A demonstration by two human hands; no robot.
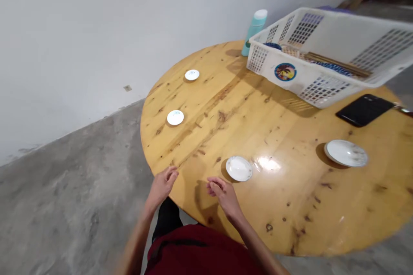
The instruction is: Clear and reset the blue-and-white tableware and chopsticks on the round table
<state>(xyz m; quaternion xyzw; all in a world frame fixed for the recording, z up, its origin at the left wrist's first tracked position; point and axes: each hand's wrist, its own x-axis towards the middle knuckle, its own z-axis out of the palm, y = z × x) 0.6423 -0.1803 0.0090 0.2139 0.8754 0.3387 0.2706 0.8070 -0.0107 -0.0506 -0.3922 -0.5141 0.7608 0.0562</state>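
My left hand (pixel 164 183) hovers at the near left edge of the round wooden table (pixel 206 137), its fingers loosely curled together with nothing seen in them. Over the table's near part is my right hand (pixel 224 194), also curled in and holding nothing that I can see. Just beyond the right hand lies a small white dish (pixel 238 168), apart from the fingers. Two smaller white saucers, a nearer one (pixel 175 117) and a farther one (pixel 192 75), rest toward the table's left side. A larger white dish (pixel 346 153) with a faint pattern sits to the right.
A white plastic basket (pixel 285 71) holding wooden sticks (pixel 337 64) and blue-patterned items stands at the back right. Behind its left corner is a turquoise bottle (pixel 254 31). A black phone (pixel 364 109) lies in front of the basket. The wall (pixel 112 30) runs behind the table.
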